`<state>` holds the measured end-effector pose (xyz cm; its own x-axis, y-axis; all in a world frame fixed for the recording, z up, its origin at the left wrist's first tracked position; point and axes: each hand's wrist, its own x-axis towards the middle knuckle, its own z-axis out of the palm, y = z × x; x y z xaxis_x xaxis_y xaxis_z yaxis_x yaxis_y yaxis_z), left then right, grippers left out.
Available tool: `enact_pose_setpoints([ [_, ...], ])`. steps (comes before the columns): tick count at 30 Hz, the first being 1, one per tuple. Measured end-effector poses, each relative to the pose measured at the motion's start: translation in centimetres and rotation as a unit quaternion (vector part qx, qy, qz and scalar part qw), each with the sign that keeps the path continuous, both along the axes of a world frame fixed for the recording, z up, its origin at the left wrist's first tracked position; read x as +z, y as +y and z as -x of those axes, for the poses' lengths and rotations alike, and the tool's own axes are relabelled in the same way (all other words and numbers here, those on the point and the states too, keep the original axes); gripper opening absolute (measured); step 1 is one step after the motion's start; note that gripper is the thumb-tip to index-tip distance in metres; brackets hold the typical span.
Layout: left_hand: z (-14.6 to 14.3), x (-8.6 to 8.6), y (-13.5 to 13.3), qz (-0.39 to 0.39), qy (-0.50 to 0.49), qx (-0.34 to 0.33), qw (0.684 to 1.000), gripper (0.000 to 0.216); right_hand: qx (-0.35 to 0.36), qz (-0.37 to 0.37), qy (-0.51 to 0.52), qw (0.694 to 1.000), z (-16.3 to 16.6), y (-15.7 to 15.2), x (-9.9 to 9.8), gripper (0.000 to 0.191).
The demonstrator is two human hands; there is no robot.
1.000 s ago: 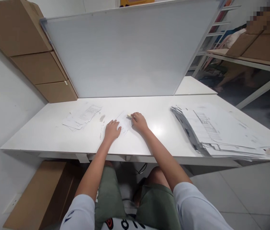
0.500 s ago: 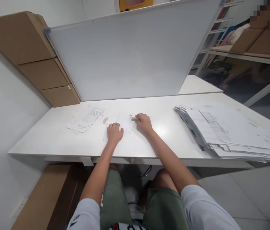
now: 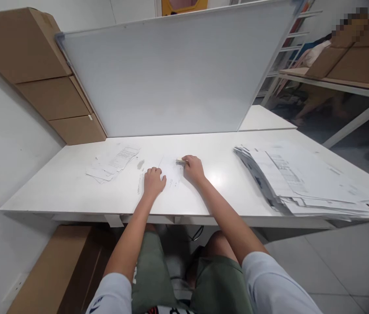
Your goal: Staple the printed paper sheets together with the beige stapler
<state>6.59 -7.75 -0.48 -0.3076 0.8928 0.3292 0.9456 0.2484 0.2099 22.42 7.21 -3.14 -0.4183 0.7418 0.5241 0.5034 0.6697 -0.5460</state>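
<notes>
vs 0.5 s ago: view has shifted left a bit, so the whole scene sits further left in frame. Relative to the desk (image 3: 73, 194), both hands are about where they were. vs 1.0 s ago: right hand (image 3: 193, 168) is slightly further right; left hand (image 3: 153, 179) hasn't moved noticeably.

Right hand: fingertips pinched on a slim yellowish item (image 3: 180, 160); only the far end sticks out, rest hidden in the grip. Exact type too small to tell. It's over the far part of a white sheet (image 3: 170, 171), just above or touching; can't tell which. Long axis roughly left-right, exposed end pointing left and a touch away from the person. Dark patch right by that end.

Left hand: palm down, flat on the sheet's left part, fingers pointing away, thumb out to the right. Hands apart, 2 sides of the same sheet. Sheet's long axis unclear, white on white; small print shows between the hands.

Around: grey smudge (image 3: 141, 164) just beyond the left hand, loose printed papers (image 3: 114, 163) further left, thick paper stack (image 3: 294, 179) well to the right. Whiteboard (image 3: 171, 74) at the back, 3 stacked cartons (image 3: 70, 98) at its left.
</notes>
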Motion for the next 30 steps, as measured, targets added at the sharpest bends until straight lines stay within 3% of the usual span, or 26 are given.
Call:
enact_pose_setpoints([
  [30,0.14,0.09,0.26,0.003,-0.008,0.003,1.0,0.023,0.001,0.003,0.003,1.0,-0.07,-0.19,0.32,0.031],
])
